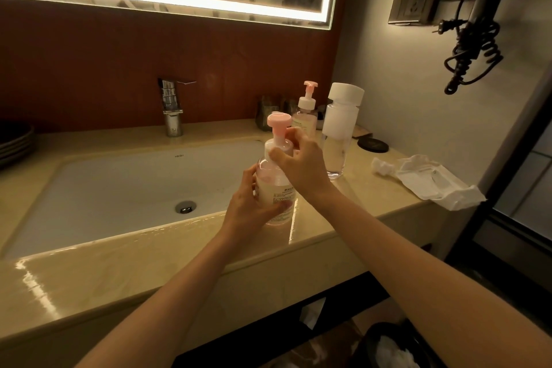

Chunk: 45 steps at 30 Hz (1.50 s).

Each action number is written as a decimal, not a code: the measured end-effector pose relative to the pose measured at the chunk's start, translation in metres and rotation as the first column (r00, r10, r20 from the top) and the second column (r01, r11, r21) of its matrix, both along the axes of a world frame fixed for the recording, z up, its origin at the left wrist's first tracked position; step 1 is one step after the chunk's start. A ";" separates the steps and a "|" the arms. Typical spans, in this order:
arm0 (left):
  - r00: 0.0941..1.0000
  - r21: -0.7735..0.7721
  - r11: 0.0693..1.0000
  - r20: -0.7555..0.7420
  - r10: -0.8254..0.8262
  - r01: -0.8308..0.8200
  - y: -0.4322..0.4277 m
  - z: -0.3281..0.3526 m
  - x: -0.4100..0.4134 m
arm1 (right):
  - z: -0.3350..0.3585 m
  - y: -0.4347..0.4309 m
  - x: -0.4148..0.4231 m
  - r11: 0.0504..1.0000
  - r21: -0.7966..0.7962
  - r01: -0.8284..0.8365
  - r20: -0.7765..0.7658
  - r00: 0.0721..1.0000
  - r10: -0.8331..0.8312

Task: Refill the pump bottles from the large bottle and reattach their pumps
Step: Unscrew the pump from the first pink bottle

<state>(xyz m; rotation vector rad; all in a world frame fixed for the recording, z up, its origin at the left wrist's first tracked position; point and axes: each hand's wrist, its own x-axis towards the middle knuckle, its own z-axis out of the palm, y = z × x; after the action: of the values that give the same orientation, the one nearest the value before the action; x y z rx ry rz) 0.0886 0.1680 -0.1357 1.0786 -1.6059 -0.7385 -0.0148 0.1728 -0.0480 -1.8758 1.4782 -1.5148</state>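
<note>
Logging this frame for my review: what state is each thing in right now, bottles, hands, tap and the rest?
Near pump bottle: tilted, pump seated on neck, tightness unclear.
Left hand: grips that bottle's body.
Right hand: fingers curled round its pump collar.
Far pump bottle: upright on counter, pump on.
Large bottle: upright, white cap on.
Faucet: no water running.
Hair dryer: hung up, cord coiled.

The right hand (301,166) hides part of the collar on the near pump bottle (277,188), whose label print is too small to read. The left edge cuts off the dark plates (15,140).
</note>
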 end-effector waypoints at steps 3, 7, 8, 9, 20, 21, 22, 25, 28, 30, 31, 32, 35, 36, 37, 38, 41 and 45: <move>1.000 -0.007 1.000 0.000 0.001 -0.001 -0.001 -0.001 0.000 | 0.001 0.002 0.000 0.999 0.014 -0.048 0.050 0.998 0.048; 1.000 -0.018 1.000 0.004 -0.001 0.001 -0.002 -0.001 0.001 | 0.001 -0.002 0.000 0.996 -0.021 0.087 0.019 0.996 -0.087; 1.000 -0.021 1.000 0.006 -0.001 0.001 -0.002 -0.001 0.001 | 0.001 -0.003 -0.001 0.994 -0.035 0.107 -0.001 0.994 -0.107; 1.000 -0.021 1.000 0.006 -0.002 0.002 -0.002 -0.001 0.001 | 0.000 -0.003 -0.001 0.993 -0.044 0.109 -0.017 0.994 -0.110; 1.000 -0.018 1.000 -0.015 -0.012 0.011 -0.002 -0.001 0.001 | -0.003 -0.002 0.000 0.997 -0.020 0.070 0.008 0.998 -0.070; 1.000 -0.018 1.000 -0.017 -0.014 0.013 -0.002 -0.001 0.001 | -0.004 -0.003 0.000 0.993 -0.042 0.108 -0.017 0.994 -0.109; 1.000 -0.018 1.000 -0.017 -0.015 0.015 -0.002 -0.001 0.001 | -0.006 -0.003 0.000 0.990 -0.055 0.129 -0.032 0.991 -0.131; 1.000 -0.017 1.000 -0.014 -0.012 0.012 -0.002 -0.002 0.000 | -0.007 -0.002 0.001 0.994 -0.046 0.101 -0.033 0.994 -0.102; 1.000 -0.023 1.000 -0.009 -0.007 0.007 -0.004 -0.002 0.000 | -0.003 0.003 0.001 1.000 0.026 -0.009 0.031 0.999 0.008; 1.000 -0.028 1.000 -0.007 -0.007 0.007 -0.005 -0.003 0.000 | -0.002 0.004 0.001 0.995 0.072 -0.062 0.046 0.997 0.059; 1.000 -0.030 1.000 -0.009 -0.008 0.007 -0.005 -0.003 0.000 | -0.002 0.004 0.001 0.995 0.078 -0.062 0.033 0.998 0.059; 1.000 -0.030 1.000 -0.011 -0.009 0.009 -0.005 -0.003 0.001 | -0.003 0.002 0.001 0.997 0.070 -0.033 0.007 0.999 0.032; 1.000 -0.026 1.000 -0.013 -0.016 0.015 -0.004 -0.003 0.001 | -0.008 -0.003 0.001 0.993 0.002 0.117 -0.052 0.992 -0.117; 1.000 -0.025 1.000 -0.010 -0.015 0.015 -0.004 -0.002 0.001 | -0.009 -0.002 0.000 0.991 -0.022 0.134 -0.048 0.990 -0.135; 1.000 -0.025 1.000 -0.008 -0.014 0.013 -0.004 -0.002 0.001 | -0.009 -0.002 0.000 0.991 -0.035 0.132 -0.042 0.990 -0.133; 1.000 -0.028 1.000 -0.006 -0.012 0.012 -0.004 -0.002 0.001 | -0.008 0.000 0.000 0.992 -0.038 0.119 -0.034 0.992 -0.120; 1.000 -0.026 1.000 -0.004 -0.008 0.008 -0.004 -0.001 0.000 | -0.006 0.004 0.002 0.998 -0.012 0.058 0.018 0.998 -0.058; 1.000 -0.034 0.999 0.000 -0.012 0.012 -0.005 -0.002 0.000 | -0.005 0.002 0.004 0.999 0.025 0.031 0.023 0.999 -0.032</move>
<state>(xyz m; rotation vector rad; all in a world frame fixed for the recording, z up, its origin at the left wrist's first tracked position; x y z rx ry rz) 0.0890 0.1630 -0.1378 1.0455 -1.6207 -0.7173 -0.0104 0.1750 -0.0527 -1.8225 1.5161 -1.5202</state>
